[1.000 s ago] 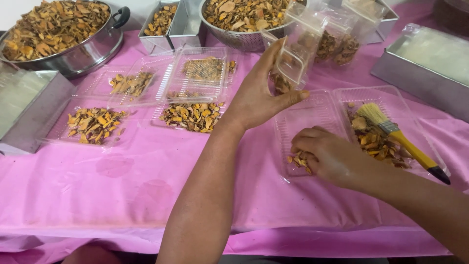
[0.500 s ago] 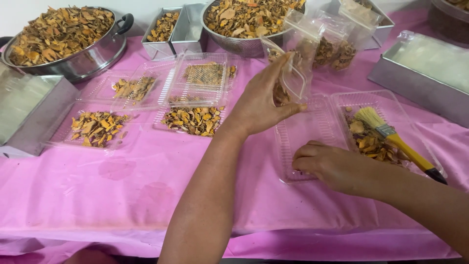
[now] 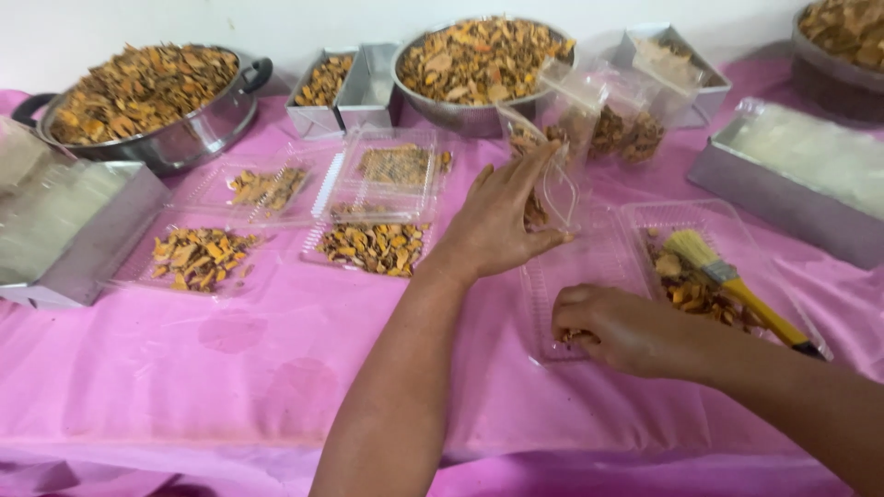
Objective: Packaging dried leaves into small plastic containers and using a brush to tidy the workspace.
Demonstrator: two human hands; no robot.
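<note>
The left hand (image 3: 502,221) reaches forward with fingers spread and upright, thumb tucked under, steadying a small clear plastic pouch (image 3: 551,156) that stands open-mouthed and holds a few brown dried pieces at its bottom. The right hand (image 3: 615,327) lies curled, knuckles up, inside the near corner of a clear hinged plastic clamshell tray (image 3: 589,267), its fingertips closed over a pinch of orange-brown dried chips (the chips themselves are mostly hidden under the fingers).

The tray's other half, just to the right, holds a heap of the same chips with a yellow-handled, pale-bristled brush (image 3: 727,281) lying across it. Everything sits on a pink plastic tablecloth (image 3: 230,377).

Further left are three more clear trays of chips (image 3: 373,247). Behind them stand a large steel pot heaped with chips (image 3: 152,97), a wide steel bowl equally full (image 3: 474,64), and small square steel tins (image 3: 345,87). Flat steel pans of clear sheets sit at the far left (image 3: 64,225) and far right (image 3: 801,166).

A likely mishap: the pouch is light and soft, held only on one side, so it could buckle or tip and scatter pieces. The mouth is narrow, so chips could miss it and land on the cloth.
</note>
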